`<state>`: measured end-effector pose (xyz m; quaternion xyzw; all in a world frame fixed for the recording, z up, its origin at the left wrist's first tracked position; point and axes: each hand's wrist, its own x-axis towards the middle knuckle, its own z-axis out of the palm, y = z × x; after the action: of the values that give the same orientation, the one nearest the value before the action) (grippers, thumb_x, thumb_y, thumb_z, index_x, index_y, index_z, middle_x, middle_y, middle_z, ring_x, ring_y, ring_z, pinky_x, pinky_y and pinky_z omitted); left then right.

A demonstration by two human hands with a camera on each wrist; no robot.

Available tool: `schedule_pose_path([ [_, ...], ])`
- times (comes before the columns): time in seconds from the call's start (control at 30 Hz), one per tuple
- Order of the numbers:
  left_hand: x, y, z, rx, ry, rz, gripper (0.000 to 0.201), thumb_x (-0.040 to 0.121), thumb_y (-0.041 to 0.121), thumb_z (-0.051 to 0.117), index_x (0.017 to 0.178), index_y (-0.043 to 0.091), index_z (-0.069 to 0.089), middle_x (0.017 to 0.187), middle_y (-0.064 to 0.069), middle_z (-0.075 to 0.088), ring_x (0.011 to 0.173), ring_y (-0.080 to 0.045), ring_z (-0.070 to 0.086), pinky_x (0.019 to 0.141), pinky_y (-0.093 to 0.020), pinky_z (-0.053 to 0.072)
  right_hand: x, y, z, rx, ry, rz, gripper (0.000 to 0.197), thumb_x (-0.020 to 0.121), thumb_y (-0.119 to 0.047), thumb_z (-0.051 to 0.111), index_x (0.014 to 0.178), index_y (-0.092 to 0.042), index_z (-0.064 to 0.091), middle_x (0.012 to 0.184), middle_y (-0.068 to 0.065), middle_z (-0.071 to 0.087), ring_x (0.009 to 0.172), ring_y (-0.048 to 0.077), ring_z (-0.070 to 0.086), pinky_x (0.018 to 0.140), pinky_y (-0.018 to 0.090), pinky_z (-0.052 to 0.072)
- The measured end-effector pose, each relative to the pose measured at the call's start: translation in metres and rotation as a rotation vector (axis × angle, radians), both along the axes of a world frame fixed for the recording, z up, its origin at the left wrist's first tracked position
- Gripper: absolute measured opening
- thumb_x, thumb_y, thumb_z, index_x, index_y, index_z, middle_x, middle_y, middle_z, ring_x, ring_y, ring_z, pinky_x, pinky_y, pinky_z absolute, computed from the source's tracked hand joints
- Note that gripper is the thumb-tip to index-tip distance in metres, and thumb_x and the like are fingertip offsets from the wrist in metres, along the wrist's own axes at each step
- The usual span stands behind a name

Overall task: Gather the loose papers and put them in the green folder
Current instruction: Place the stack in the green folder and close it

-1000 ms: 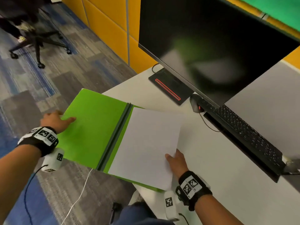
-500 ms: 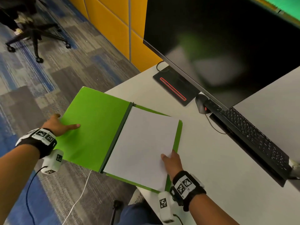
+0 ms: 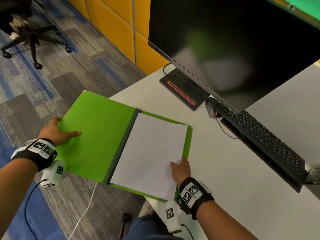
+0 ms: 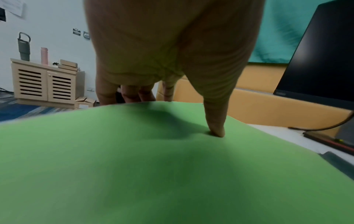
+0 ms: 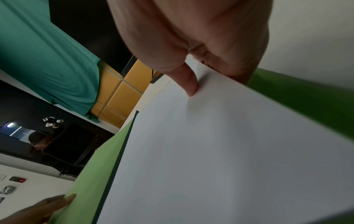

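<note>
head: looks down over counter (image 3: 216, 170) corner and both forearms
left wrist: close, skims green folder (image 4: 153, 166) cover
right wrist: close, tilted, along papers (image 5: 210, 151)
shared: folder

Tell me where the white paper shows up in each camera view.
Head: paper centre, on the folder's right half.
Left wrist: not in it, only the green cover.
Right wrist: paper fills lower right, under the thumb.
Shared landmark: the folder's dark spine.
</note>
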<state>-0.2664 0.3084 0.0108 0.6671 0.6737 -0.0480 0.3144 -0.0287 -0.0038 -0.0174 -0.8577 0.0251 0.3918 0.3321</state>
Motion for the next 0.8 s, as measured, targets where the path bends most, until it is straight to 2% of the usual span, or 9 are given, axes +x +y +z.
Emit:
schedule_pose_path([
  [0.13,0.001,-0.007,0.019,0.139,-0.120,0.017,0.086,0.067,0.047,0.076,0.135,0.014,0.036,0.135,-0.024,0.052,0.117,-0.043,0.054,0.099,-0.053,0.045,0.000,0.004,0.006,-0.027,0.000,0.024,0.044,0.093,-0.009,0.047,0.134,0.003,0.036,0.139,0.017,0.046,0.127,0.031,0.045,0.106,0.032,0.035],
  [0.2,-0.002,-0.012,0.036,0.169,-0.203,0.002,0.082,0.063,0.055,0.074,0.130,0.021,0.039,0.133,-0.020,0.054,0.114,-0.040,0.058,0.097,-0.051,0.047,0.001,0.005,0.007,-0.026,0.022,0.036,0.050,0.092,-0.011,0.048,0.138,0.001,0.033,0.142,0.017,0.043,0.128,0.030,0.044,0.107,0.034,0.035],
  [0.3,-0.017,-0.015,0.061,0.131,-0.281,-0.061,0.070,0.048,0.072,0.072,0.110,0.058,0.043,0.125,-0.009,0.061,0.105,-0.034,0.063,0.088,-0.049,0.051,0.003,0.004,0.008,-0.009,0.058,0.066,0.056,0.090,-0.020,0.053,0.139,-0.003,0.033,0.140,0.015,0.046,0.125,0.030,0.047,0.107,0.036,0.040],
  [0.37,-0.021,-0.025,0.081,0.129,-0.342,-0.162,0.062,0.051,0.068,0.074,0.100,0.075,0.036,0.123,-0.004,0.062,0.106,-0.031,0.063,0.087,-0.047,0.050,0.004,0.003,0.009,0.017,0.089,0.087,0.061,0.087,-0.027,0.058,0.139,-0.005,0.034,0.139,0.013,0.047,0.125,0.028,0.048,0.107,0.037,0.041],
  [0.47,0.001,-0.060,0.120,0.087,-0.460,-0.388,0.058,0.067,0.050,0.073,0.108,0.072,0.039,0.116,0.007,0.067,0.104,-0.025,0.064,0.088,-0.048,0.052,0.008,0.002,0.010,-0.035,0.072,0.157,0.071,0.083,-0.043,0.059,0.139,-0.007,0.035,0.140,0.011,0.048,0.125,0.028,0.048,0.107,0.037,0.040],
  [0.53,0.020,-0.089,0.142,-0.044,-0.571,-0.495,0.053,0.064,0.058,0.070,0.110,0.067,0.045,0.103,0.022,0.071,0.094,-0.012,0.070,0.080,-0.038,0.057,0.012,0.000,0.010,-0.102,0.037,0.181,0.070,0.083,-0.051,0.055,0.136,-0.007,0.040,0.135,0.011,0.051,0.121,0.029,0.052,0.102,0.034,0.043],
  [0.63,0.046,-0.126,0.148,-0.254,-0.702,-0.603,0.069,0.052,0.077,0.063,0.117,0.055,0.050,0.109,0.019,0.067,0.093,-0.005,0.069,0.080,-0.029,0.058,0.018,-0.004,0.010,-0.081,0.007,0.148,0.045,0.087,-0.047,0.051,0.108,-0.008,0.055,0.110,0.007,0.060,0.101,0.028,0.058,0.084,0.030,0.046],
  [0.7,0.062,-0.150,0.131,-0.367,-0.668,-0.696,0.077,0.054,0.084,0.052,0.122,0.049,0.048,0.114,0.018,0.067,0.103,-0.001,0.065,0.091,-0.028,0.054,0.020,-0.008,0.011,-0.024,-0.008,0.099,0.028,0.089,-0.039,0.050,0.089,-0.011,0.056,0.092,0.006,0.059,0.090,0.027,0.057,0.079,0.030,0.046],
  [0.8,0.076,-0.172,0.081,-0.333,-0.431,-0.872,0.088,0.056,0.092,0.028,0.126,0.043,0.048,0.126,0.024,0.058,0.111,0.005,0.057,0.099,-0.026,0.047,0.020,-0.016,0.007,0.035,-0.012,0.022,0.026,0.086,-0.025,0.057,0.101,-0.006,0.067,0.105,0.013,0.068,0.100,0.032,0.064,0.088,0.032,0.050],
])
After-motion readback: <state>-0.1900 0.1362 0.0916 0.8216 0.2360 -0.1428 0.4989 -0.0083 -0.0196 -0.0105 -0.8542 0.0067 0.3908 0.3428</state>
